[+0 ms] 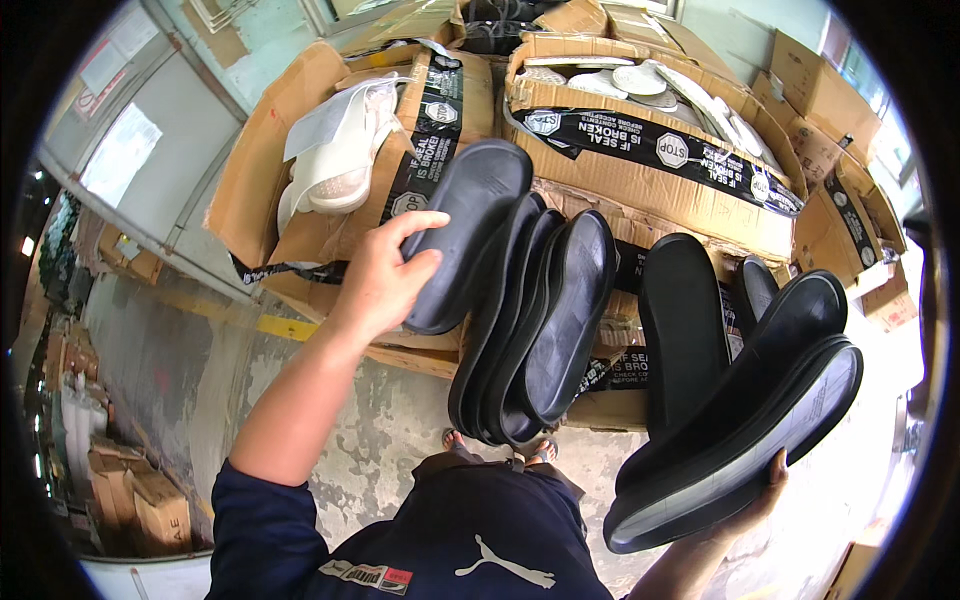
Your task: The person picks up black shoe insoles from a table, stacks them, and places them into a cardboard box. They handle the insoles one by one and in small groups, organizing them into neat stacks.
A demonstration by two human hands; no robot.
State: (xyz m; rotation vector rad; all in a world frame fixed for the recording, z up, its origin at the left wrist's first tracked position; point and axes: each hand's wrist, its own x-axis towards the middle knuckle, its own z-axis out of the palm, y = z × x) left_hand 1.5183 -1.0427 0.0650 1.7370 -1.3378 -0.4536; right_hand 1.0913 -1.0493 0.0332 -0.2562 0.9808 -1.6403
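Honestly, that fanned black rubbery sole stack (745,442) could slip, right hand (757,503) just grips its lower side; left hand (385,268) pinches one long black sole (472,235) near the brown cardboard box (260,150) by me

Single head fisheye, looking down and forward: shirt (430,530) close at 6 o'clock, left hand (382,268) at 10, right hand (762,498) at 4, boxes (640,193) farther out, 11 to 1.

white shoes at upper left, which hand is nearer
Left. The left hand, gripping a black oblong sole, is just below the white shoes; the right hand, holding a stack of black soles, is far to their lower right.
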